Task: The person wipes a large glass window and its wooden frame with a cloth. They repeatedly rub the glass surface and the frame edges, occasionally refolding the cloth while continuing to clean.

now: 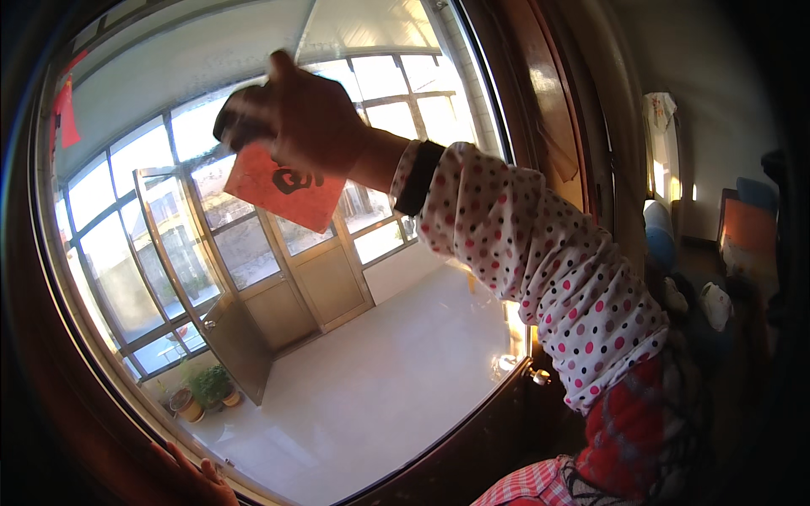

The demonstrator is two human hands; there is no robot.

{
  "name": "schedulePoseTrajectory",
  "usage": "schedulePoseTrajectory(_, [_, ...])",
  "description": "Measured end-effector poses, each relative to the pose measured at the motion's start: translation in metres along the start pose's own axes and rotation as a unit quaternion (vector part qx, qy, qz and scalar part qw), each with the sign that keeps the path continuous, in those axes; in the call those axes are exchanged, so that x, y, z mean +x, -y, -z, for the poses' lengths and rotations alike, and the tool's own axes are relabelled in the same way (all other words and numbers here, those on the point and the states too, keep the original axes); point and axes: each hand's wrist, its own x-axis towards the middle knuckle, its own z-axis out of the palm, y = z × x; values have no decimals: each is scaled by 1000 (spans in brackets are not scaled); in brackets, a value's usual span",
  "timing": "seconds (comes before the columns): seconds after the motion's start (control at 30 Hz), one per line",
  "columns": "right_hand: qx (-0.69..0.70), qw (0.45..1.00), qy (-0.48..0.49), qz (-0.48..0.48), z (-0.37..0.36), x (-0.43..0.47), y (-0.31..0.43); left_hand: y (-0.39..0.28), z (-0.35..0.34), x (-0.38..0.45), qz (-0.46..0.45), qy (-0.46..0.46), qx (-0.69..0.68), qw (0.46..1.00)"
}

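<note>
My right hand (313, 120) is raised against the upper part of a large window pane (380, 354), closed around a dark cloth (243, 117) that is blurred. A red paper square with a black character (285, 190) shows on the glass just below that hand, partly hidden by it. A white polka-dot sleeve cover (538, 253) wraps my right forearm. At the lower left, my left hand (196, 477) rests on the dark wooden window frame (82, 405), its fingers apart and holding nothing.
Through the glass show a tiled floor, an open door (237, 341), potted plants (205, 386) and a wall of windows. A metal handle (539, 377) sits on the frame's right side. A white shoe (716, 305) and a blue roll (659, 234) lie in the room at right.
</note>
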Motion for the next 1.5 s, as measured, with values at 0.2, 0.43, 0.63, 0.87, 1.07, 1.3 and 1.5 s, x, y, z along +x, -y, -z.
schedulePoseTrajectory(0.2, [-203, 904, -23, -376, 59, -72, -193, -3, -5, -6, 14, 9, -19, 1000])
schedulePoseTrajectory(0.43, [-156, 889, -5, -431, 40, -19, -187, 11, -5, -25, 61, 103, 68, 990])
schedulePoseTrajectory(0.63, [-78, 971, -95, -204, -66, 131, -18, 14, -4, -24, 49, 77, 24, 996])
schedulePoseTrajectory(0.87, [24, 991, 52, 117, -122, 133, 208, 18, -5, -22, 42, 53, 21, 997])
schedulePoseTrajectory(1.07, [-70, 979, -47, 184, -118, 156, 129, 19, -4, -18, 26, 31, 12, 999])
schedulePoseTrajectory(1.3, [-58, 984, -152, -75, -126, 190, 94, 22, -6, -21, 18, 38, 26, 999])
schedulePoseTrajectory(1.5, [75, 986, 65, 132, -144, 113, 261, 25, -11, -30, 29, 67, 12, 997])
